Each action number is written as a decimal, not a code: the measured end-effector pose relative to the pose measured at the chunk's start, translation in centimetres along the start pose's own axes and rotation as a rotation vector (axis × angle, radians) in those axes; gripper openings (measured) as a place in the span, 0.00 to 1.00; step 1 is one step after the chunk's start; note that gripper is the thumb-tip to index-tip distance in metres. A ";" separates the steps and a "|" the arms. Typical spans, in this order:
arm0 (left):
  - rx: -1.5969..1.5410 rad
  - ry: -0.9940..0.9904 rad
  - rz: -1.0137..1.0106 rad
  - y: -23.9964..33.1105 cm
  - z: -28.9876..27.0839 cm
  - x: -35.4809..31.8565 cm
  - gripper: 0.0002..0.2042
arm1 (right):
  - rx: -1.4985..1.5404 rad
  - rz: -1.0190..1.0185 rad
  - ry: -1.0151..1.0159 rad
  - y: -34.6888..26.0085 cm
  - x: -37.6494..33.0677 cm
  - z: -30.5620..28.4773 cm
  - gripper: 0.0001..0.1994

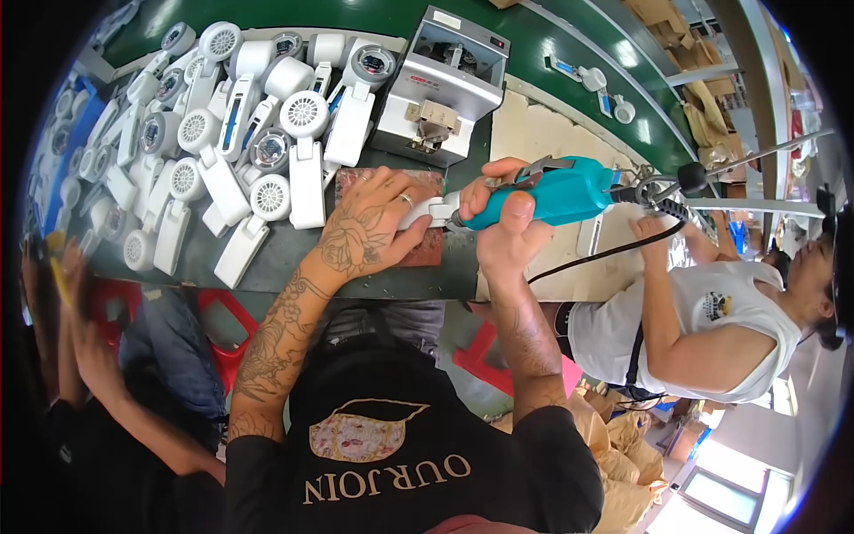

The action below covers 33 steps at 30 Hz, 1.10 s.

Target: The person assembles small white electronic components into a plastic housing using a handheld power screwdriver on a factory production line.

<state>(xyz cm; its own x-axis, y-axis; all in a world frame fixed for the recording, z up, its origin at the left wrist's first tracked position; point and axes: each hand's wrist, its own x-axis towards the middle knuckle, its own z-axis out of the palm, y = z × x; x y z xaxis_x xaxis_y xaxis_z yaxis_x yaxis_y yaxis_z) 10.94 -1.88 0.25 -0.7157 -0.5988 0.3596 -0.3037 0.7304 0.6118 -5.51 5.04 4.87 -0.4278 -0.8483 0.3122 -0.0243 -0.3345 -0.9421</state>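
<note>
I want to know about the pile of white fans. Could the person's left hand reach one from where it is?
Probably yes. The left hand presses a white part on the reddish pad, and the nearest white fan of the pile lies just beside it, with nothing between. It would have to let go of the part first.

The worktop (294, 267) was dark grey-green, its front edge running just before the seated person. A heap of white handheld fan parts (222, 133) covered its left half. A silver boxy machine (442, 84) stood behind the middle, and a reddish patterned mat (427, 245) lay near the front edge. A pale board (543, 142) lay beside it.
</note>
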 end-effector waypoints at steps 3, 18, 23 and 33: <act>-0.046 -0.020 -0.007 0.3 -0.1 0.2 0.18 | 0.021 0.001 0.006 0.9 -0.3 -0.5 0.33; -0.005 -0.001 0.044 -0.1 -0.8 0.6 0.18 | 0.115 -0.073 0.011 2.5 -0.9 0.9 0.24; 0.141 0.100 0.252 0.6 0.1 -1.6 0.16 | 0.271 0.073 0.222 1.5 -3.5 -0.6 0.27; 0.514 0.707 -0.330 -2.8 -13.2 -4.7 0.13 | 0.183 -0.031 0.191 -3.0 -9.1 -3.3 0.34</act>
<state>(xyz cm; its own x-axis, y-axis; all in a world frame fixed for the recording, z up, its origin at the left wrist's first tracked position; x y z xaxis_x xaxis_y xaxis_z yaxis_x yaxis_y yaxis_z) 23.43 -5.46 6.17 -0.0462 -0.7397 0.6713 -0.7851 0.4424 0.4334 -4.51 15.13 4.42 -0.5923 -0.7496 0.2955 0.1164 -0.4425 -0.8892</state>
